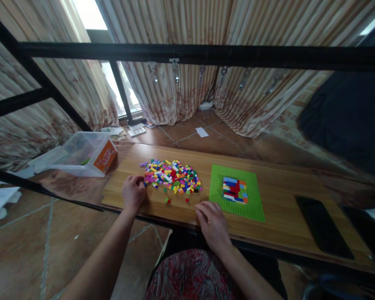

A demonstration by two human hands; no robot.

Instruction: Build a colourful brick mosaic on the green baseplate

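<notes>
A heap of small multicoloured toy bricks (171,175) is spread over the wooden table. My left hand (133,192) touches the heap's left edge, its fingers curled together; anything inside them is hidden. Near the table's front edge rests my right hand (213,223), fingers bent and closed, and I cannot make out whether they hold a brick. Just beyond it lies a green baseplate (254,196) carrying a low square build of mixed bricks (235,190). Between my hands sit a small green-and-red brick piece (167,201) and a single red brick (187,200).
A clear plastic bin (78,152) with an orange label stands at the left, beyond the table's end. At the right, a dark flat phone-like slab (323,227) lies on the table (278,216). A black metal rail (206,55) crosses the view in front of curtains (187,91).
</notes>
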